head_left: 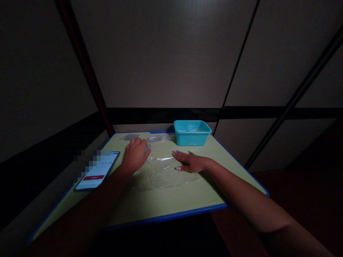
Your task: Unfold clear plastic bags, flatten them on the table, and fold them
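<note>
A clear plastic bag or sheet (166,175), thin and wrinkled, lies spread on the table in front of me. My right hand (190,162) rests palm down on its right part, with fingers stretched toward the left. At the sheet's upper left is my left hand (136,152), its fingers curled and closed. A small greyish piece (148,147) shows between its thumb and fingers; its kind is hard to make out. Behind the hands lie a folded clear plastic piece (160,138) and a flat grey piece (130,137).
A turquoise plastic basket (190,139) stands at the back right, with something clear inside. On the left edge lies a phone (98,173) with a lit screen. The pale table (158,207) has a blue rim. Wall panels (166,64) rise right behind it.
</note>
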Demonstrator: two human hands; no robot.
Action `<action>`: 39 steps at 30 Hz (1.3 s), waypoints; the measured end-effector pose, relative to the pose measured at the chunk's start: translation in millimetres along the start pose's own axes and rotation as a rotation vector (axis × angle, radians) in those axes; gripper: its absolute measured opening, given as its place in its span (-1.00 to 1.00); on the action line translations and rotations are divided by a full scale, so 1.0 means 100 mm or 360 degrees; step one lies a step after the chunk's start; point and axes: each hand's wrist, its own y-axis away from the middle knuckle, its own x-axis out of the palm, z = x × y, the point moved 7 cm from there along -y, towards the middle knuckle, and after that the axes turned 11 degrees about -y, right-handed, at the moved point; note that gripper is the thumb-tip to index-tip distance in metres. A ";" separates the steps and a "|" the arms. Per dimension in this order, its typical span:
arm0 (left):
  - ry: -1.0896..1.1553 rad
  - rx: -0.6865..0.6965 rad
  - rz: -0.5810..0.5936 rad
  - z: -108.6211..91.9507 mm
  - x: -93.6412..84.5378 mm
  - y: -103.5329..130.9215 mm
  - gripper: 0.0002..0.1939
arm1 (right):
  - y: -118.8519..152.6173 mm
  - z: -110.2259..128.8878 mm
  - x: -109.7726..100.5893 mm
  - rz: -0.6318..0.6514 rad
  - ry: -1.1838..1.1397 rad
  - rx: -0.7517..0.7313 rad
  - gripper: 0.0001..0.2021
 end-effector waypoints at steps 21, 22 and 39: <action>0.0662 0.0915 0.0543 -0.59 0.18 0.33 -0.29 | 0.01 0.02 -0.01 -0.0006 -0.0020 -0.0003 -0.22; 0.0665 0.0909 0.0534 -0.58 0.17 0.32 -0.30 | 0.01 0.02 -0.01 -0.0005 -0.0020 -0.0006 -0.22; 0.0591 0.1183 0.0862 -0.83 0.19 0.57 -0.12 | 0.02 0.01 -0.01 -0.0005 0.0004 0.0006 -0.23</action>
